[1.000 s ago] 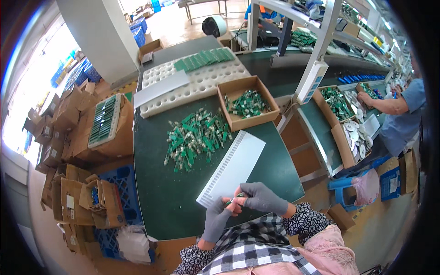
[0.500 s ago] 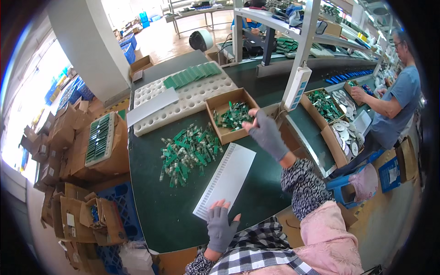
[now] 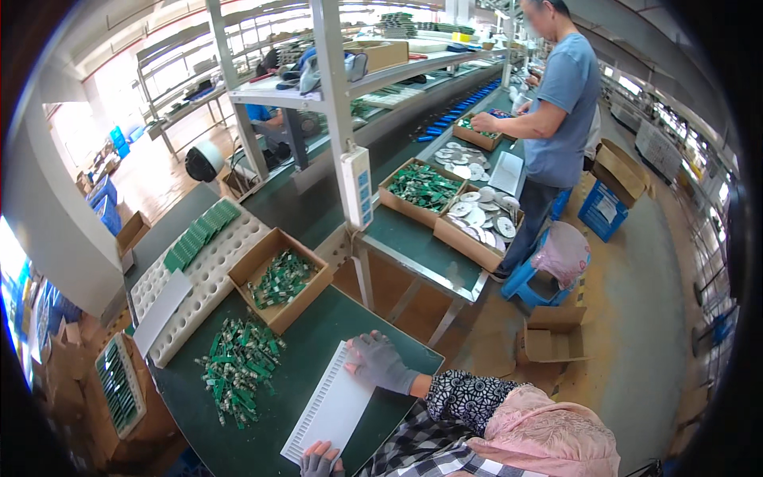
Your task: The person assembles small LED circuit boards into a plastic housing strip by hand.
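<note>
So both hands are down on the long white rectangular panel with a slotted edge [image 3: 336,407]. The right hand [image 3: 381,363], in a grey fingerless glove, comes in from the right, palm down, fingers bent over the panel's far end. The left hand [image 3: 320,459], same kind of glove, is mostly cut off by the bottom of the frame, its fingertips on the near end. Can't tell if either one is actually pinching it or just resting there.

The panel lies flat on the dark green tabletop [image 3: 310,350]. Long axis is diagonal, near end lower left, far end upper right, with the slots on the left side facing the pile of narrow green circuit boards [image 3: 238,367].

Counts: one slotted panel, one loose pile (way too jumbled to count boards), one open brown cardboard box [image 3: 306,304] with more in it, one white foam tray with round holes [image 3: 208,284], and one plain white sheet [image 3: 164,310] lying across that tray.
</note>
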A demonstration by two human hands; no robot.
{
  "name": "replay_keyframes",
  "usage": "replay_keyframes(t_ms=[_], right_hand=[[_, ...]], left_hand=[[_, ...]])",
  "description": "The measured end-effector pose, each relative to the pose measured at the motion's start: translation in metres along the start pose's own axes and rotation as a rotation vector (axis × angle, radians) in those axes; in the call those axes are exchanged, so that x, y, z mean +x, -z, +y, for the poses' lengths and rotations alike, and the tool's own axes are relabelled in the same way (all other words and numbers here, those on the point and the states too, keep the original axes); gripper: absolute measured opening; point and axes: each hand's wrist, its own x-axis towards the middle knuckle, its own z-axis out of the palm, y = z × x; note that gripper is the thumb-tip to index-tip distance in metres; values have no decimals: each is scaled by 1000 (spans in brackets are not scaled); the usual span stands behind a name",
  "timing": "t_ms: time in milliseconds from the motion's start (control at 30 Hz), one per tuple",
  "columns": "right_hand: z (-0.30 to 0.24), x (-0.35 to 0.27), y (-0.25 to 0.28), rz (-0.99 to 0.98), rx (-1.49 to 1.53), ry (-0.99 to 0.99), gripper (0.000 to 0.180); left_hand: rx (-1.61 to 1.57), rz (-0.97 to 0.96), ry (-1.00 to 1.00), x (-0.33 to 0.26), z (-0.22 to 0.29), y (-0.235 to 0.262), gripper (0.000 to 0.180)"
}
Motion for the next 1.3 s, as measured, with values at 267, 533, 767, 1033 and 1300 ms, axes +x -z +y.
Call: replay_keyframes(t_ms=[267, 533, 767, 1033, 1300], right_hand=[[4, -8, 1, 25, 48, -26, 37], [-1, -6, 10, 111, 96, 16, 17], [5, -8, -1, 171, 127, 22, 11], [2, -1, 8, 209, 121, 43, 7], [3, -6, 5, 282, 147, 103, 6]], left_hand=[[13, 120, 45, 5, 8, -6, 17], [42, 238, 111, 7, 11, -16, 9], [101, 302, 151, 4, 17, -24, 8], [116, 333, 175, 14, 23, -27, 10], [145, 362, 193, 1, 12, -32, 9]])
